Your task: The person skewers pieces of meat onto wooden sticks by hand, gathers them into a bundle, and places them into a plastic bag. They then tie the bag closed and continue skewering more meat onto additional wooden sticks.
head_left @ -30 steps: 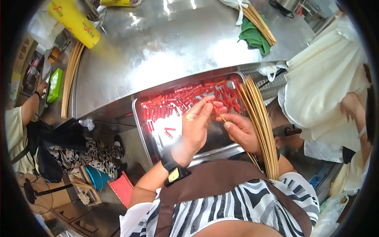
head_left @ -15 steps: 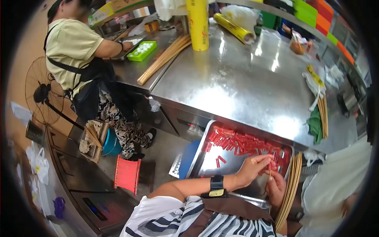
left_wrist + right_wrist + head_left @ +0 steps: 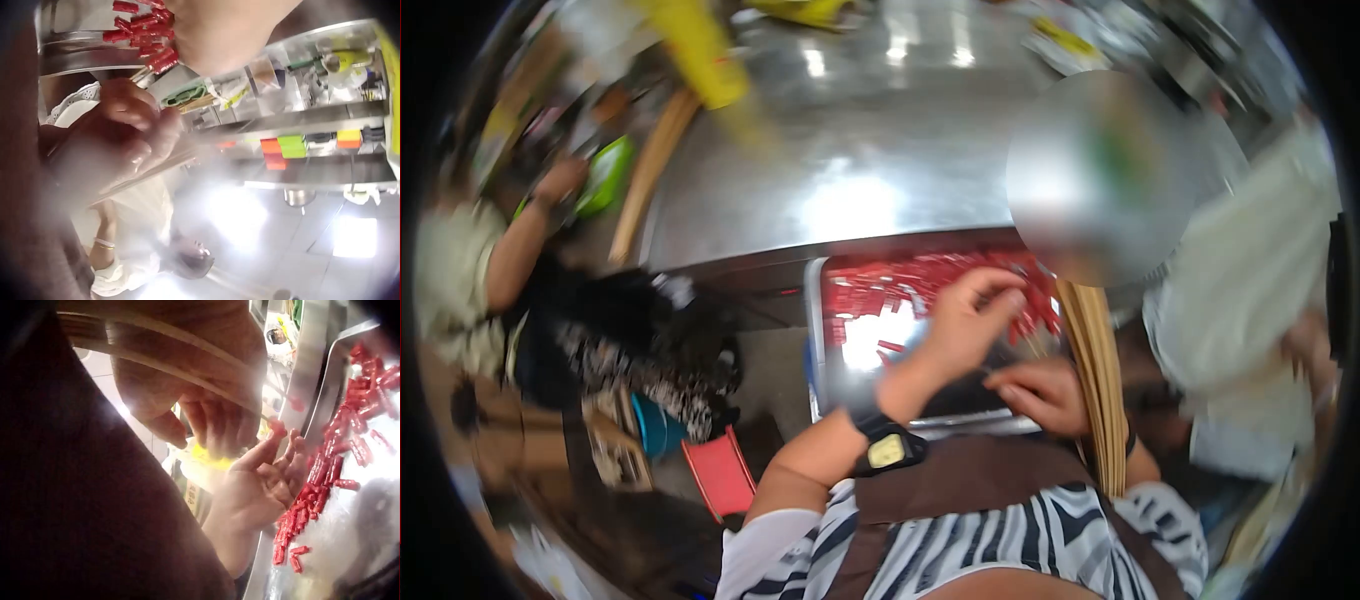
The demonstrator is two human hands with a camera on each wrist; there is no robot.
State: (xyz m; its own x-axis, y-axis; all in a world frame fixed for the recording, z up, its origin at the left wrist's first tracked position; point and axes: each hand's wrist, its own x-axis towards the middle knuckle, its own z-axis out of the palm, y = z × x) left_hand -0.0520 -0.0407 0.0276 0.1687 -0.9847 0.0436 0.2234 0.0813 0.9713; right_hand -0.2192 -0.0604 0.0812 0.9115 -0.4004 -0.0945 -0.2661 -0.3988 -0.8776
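Many short red pieces (image 3: 319, 469), shiny and stick-like, lie in a steel tray (image 3: 816, 340) in front of the person. The left hand (image 3: 962, 325) is raised over the tray, thumb and fingertips drawn together. In the right wrist view, its fingertips are at a small red piece (image 3: 277, 428) by a skewer's tip. The right hand (image 3: 1048, 392) is lower, near the tray's front right, fingers bent; blur leaves me unable to tell whether it grips a skewer. A bundle of bamboo skewers (image 3: 1095, 380) runs across beside its wrist. Two skewers (image 3: 206, 381) pass close before the right wrist camera.
A steel counter (image 3: 800, 190) stretches behind the tray. More skewers (image 3: 655, 170) and a green container (image 3: 605, 175) sit at the left, where another person (image 3: 515, 250) works. At the right stands someone in pale clothes (image 3: 1260, 280). A red stool (image 3: 720, 472) is on the floor.
The head view swung left and came back. The hands, close together around a skewer and red piece before, are now apart, the left one higher over the red pieces.
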